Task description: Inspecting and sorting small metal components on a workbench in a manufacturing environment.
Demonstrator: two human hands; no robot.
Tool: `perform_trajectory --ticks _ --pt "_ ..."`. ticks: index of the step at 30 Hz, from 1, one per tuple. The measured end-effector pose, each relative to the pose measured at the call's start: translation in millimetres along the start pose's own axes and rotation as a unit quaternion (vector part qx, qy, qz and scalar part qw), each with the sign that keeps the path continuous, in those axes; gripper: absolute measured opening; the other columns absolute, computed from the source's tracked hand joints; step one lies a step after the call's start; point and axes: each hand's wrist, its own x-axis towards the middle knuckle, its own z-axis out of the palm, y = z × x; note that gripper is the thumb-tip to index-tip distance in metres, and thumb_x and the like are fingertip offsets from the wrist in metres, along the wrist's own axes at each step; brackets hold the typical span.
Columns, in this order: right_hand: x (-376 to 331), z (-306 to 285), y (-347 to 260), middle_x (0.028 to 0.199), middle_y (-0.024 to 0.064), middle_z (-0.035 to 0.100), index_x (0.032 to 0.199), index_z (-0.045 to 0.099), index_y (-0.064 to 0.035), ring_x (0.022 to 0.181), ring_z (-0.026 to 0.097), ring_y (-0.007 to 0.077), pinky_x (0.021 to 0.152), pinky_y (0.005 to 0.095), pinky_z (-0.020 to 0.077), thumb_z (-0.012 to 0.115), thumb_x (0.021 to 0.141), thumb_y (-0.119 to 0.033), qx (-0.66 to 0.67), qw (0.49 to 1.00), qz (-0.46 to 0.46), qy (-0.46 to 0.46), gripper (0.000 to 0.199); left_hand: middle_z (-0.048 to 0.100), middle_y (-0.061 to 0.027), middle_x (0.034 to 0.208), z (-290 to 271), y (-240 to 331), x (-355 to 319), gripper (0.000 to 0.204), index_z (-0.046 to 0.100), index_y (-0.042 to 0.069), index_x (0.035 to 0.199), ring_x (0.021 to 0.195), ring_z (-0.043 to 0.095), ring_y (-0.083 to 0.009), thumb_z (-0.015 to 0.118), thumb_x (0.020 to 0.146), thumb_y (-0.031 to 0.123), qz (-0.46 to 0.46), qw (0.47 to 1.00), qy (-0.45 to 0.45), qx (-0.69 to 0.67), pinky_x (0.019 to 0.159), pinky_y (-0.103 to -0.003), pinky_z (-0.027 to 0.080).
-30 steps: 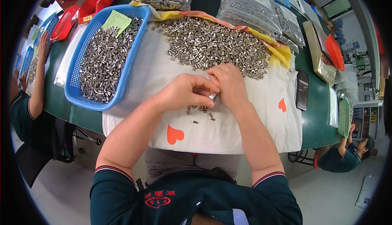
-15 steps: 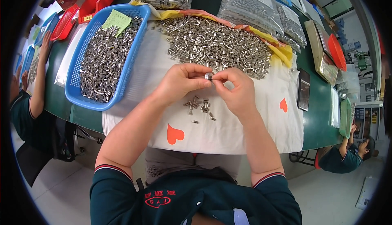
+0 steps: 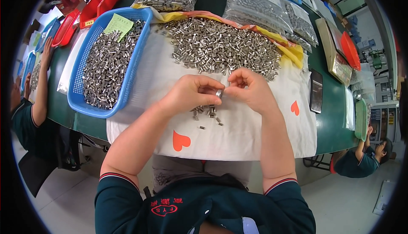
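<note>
My left hand (image 3: 187, 93) pinches a small shiny metal ring (image 3: 219, 93) between thumb and fingers. Close beside it on the right, my right hand (image 3: 255, 91) has its thumb and fingers drawn together, a short gap from the ring; whatever may be in them is too small to make out. Below the left fingertips a few loose metal sleeves (image 3: 211, 111) lie on the white cloth (image 3: 229, 136), partly covered by that hand. Beyond both hands spreads a large heap of similar short metal sleeves (image 3: 221, 43).
On the left stands a blue basket (image 3: 73, 72) full of metal pieces, with a green note (image 3: 120, 25). Bags of metal parts (image 3: 255, 4) lie at the back. A phone (image 3: 315, 91) rests at right. Co-workers sit either side, one with an arm (image 3: 41, 81) at far left.
My right hand has drawn away from the ring to the right, its fingers more curled. My left hand keeps the ring, slightly lower and tilted.
</note>
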Motion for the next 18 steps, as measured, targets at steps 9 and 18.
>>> perform_trajectory --ticks 9,18 --pt "17 20 13 0.074 0.0053 0.056 0.076 0.062 -0.0096 0.077 0.052 0.0234 0.071 0.0357 0.0408 0.062 0.069 -0.012 -0.380 0.895 -0.205 0.114 0.008 0.060 -0.0029 0.085 -3 3 0 0.025 0.056 0.001 0.104 0.076 0.057 -0.0078 0.059 0.080 0.006 0.001 0.990 0.030 -0.138 0.066 -0.022 0.047" --pt "11 16 2 0.075 0.0057 0.057 0.077 0.061 -0.0058 0.075 0.054 0.0209 0.070 0.0328 0.0430 0.061 0.070 -0.007 -0.329 0.926 -0.154 0.100 0.007 0.060 -0.0057 0.088 -12 0 2 0.032 0.052 0.001 0.110 0.079 0.059 -0.0109 0.060 0.079 0.004 -0.017 0.985 0.032 -0.170 0.066 -0.022 0.047"
